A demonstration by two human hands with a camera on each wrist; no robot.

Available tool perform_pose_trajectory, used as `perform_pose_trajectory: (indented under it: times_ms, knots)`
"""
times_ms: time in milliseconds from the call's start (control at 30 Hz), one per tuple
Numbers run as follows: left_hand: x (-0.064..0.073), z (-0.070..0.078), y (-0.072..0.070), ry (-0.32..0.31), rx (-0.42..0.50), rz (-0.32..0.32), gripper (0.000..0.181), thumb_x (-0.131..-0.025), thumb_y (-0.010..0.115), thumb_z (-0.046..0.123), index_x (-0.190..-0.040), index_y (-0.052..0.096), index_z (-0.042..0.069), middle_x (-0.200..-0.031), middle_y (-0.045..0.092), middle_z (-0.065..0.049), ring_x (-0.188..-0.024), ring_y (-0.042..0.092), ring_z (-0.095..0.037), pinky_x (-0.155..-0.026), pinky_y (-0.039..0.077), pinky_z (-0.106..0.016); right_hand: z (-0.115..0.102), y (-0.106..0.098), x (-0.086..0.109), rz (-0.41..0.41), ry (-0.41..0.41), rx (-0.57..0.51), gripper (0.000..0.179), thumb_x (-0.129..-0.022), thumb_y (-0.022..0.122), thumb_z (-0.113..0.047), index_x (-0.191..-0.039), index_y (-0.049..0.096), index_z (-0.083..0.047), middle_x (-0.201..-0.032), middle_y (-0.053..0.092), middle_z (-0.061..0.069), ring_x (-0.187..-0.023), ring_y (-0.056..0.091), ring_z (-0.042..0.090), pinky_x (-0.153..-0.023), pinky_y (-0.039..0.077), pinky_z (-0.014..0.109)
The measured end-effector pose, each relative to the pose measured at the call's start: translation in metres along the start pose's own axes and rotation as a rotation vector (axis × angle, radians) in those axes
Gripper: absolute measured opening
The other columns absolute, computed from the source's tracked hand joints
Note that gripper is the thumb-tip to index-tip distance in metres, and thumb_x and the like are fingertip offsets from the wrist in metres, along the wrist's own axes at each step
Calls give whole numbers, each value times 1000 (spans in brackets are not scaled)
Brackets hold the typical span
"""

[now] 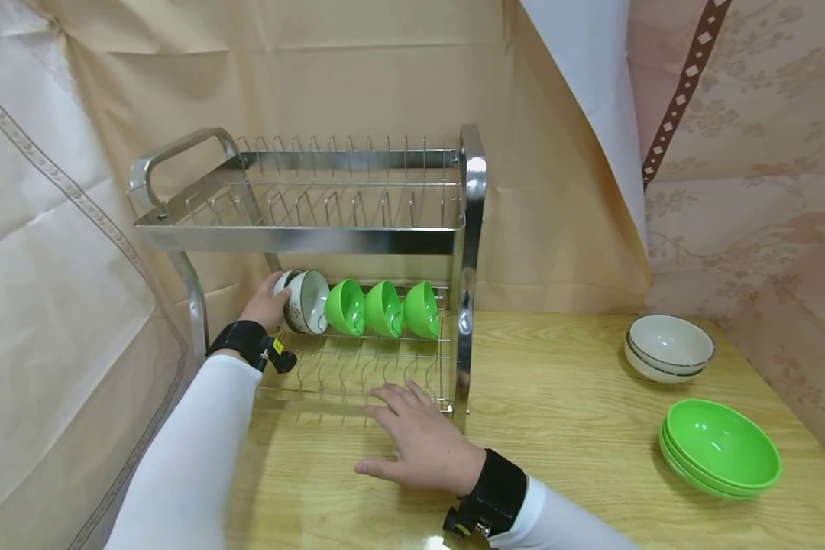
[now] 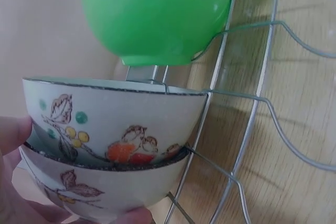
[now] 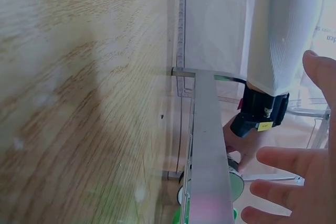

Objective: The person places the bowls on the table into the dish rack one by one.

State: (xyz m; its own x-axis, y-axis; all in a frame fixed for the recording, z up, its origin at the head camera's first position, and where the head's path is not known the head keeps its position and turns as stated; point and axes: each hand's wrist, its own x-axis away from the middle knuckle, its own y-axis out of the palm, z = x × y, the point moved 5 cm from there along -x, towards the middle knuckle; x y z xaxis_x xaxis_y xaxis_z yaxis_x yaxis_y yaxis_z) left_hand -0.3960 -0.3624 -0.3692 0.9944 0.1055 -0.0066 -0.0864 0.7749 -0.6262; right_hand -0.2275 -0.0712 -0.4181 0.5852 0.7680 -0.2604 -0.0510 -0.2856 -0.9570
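Note:
My left hand (image 1: 266, 307) grips the outermost white patterned bowl (image 2: 100, 187) at the left end of the rack's lower tier. Its thumb lies by the rim, and fingertips show under the bowl. Close against that bowl, a second white bowl (image 1: 314, 300) with painted fruit and leaves stands on its side among the wires. Three green bowls (image 1: 346, 307) stand tilted in a row to its right. My right hand (image 1: 426, 439), fingers spread and holding nothing, hovers near the lower tier's front edge.
The two-tier metal dish rack (image 1: 302, 239) stands on a wooden table (image 1: 550, 397). Far right on the table are nested white bowls (image 1: 670, 344) and, nearer, nested green bowls (image 1: 720, 447). Cloth hangs behind and at both sides.

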Motion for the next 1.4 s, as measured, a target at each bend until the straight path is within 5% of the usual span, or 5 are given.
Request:
perform_pose_trajectory:
  times_ms: [100, 367, 933, 1167, 1400]
  knots:
    - [-4, -4, 0, -5, 23, -10, 59, -106, 33, 27, -156, 6, 9, -154, 12, -28, -126, 28, -46, -70, 51, -42, -1, -1, 0, 8, -5, 1, 83, -88, 30, -78, -142, 45, -17, -150, 35, 7, -137, 21, 21, -115, 14, 52]
    - [1, -4, 2, 5, 26, -2, 60, -107, 34, 25, -156, 4, 6, -156, 10, -25, -129, 23, -43, -91, 44, -56, -2, -1, 2, 2, 1, -4, 83, -88, 30, -79, -144, 44, -19, -150, 35, 7, -137, 20, 21, -116, 13, 52]
    - [33, -4, -1, 9, 34, 48, 67, -104, 42, 24, -153, 5, -2, -150, 15, -35, -132, 19, -46, -111, 18, -61, -5, -10, 11, 44, -3, -9, 79, -88, 39, -76, -144, 44, -21, -148, 38, 7, -136, 24, 21, -115, 14, 51]
    - [74, 12, 20, 145, -135, 65, 66, -104, 46, 26, -154, 11, 1, -151, 13, -34, -134, 14, -45, -110, 18, -63, 3, -17, 35, 47, 33, -67, 78, -87, 45, -73, -141, 48, -17, -148, 39, 7, -136, 23, 21, -115, 16, 53]
    - [159, 49, 58, 401, -346, 117, 61, -99, 55, 33, -150, 31, 10, -153, 24, -23, -133, 25, -40, -101, 33, -65, 14, -31, 81, 72, 60, -68, 78, -88, 42, -74, -137, 51, -15, -147, 40, 7, -135, 24, 21, -114, 20, 53]
